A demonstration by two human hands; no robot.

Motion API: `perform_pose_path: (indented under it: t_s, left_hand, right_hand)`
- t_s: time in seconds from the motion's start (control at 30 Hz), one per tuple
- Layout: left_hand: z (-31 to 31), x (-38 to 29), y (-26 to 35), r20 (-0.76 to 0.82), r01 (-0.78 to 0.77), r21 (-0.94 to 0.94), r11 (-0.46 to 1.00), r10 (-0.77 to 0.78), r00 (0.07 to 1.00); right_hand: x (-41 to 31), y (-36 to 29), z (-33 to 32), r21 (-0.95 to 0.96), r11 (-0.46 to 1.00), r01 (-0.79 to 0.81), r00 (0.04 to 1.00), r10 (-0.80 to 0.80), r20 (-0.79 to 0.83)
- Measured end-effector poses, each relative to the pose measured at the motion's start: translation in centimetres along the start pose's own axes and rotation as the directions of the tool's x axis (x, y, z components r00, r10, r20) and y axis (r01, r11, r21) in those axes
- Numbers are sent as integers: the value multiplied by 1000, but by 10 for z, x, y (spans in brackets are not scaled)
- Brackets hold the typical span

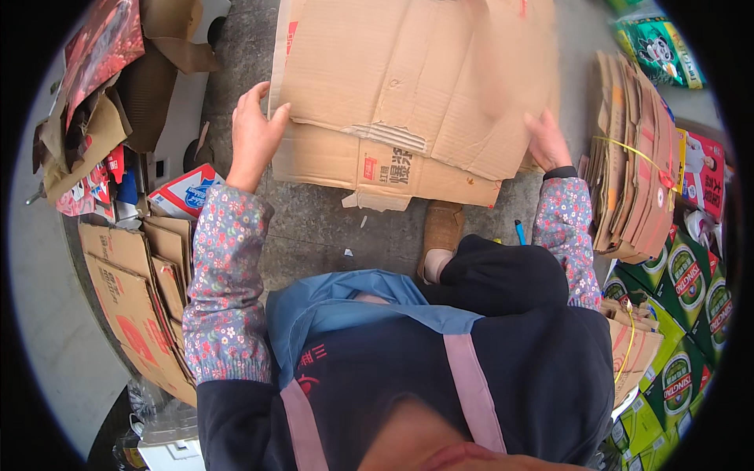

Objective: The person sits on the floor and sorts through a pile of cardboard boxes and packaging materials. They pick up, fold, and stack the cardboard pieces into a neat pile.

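A pile of flattened corrugated cardboard boxes (353,70) lies on the floor before me, with a torn strip and printed writing near its front edge. My left hand (256,132) is at the pile's left edge, fingers spread and thumb tip over the board. At the opposite edge, my right hand (549,144) has its thumb against the cardboard; its other fingers are partly hidden, so its grip is unclear. The board's upper right part is blurred. Below the pile, a brown shoe (443,232) shows on the concrete floor (318,241).
On the right stand a tied cardboard bundle (633,159) and green Tsingtao beer cartons (686,271). Folded boxes (126,294) lean at left, below torn cardboard scraps (88,147). A small blue tool (519,232) lies near my right sleeve.
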State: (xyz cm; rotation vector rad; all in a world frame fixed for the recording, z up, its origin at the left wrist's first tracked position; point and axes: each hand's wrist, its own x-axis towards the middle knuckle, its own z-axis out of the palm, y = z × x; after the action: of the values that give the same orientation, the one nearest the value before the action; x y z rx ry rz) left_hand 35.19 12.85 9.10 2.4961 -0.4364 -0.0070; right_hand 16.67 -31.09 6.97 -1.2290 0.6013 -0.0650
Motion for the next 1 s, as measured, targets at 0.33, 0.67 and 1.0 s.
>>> perform_pose_path:
  t_s: [0.33,0.67,1.0]
  left_hand:
    - [27,-25,-30,418,448,-457,769,-259,871]
    - [38,-27,-19,431,503,-520,690,-296,852]
    - [43,-35,-38,313,387,-470,793,-260,913]
  right_hand:
    - [1,-16,-8,-382,916,-122,986,67,-155]
    - [11,-6,-26,-507,852,-130,968,-1,-251]
    - [10,-10,-9,-573,805,-153,931,-76,-356]
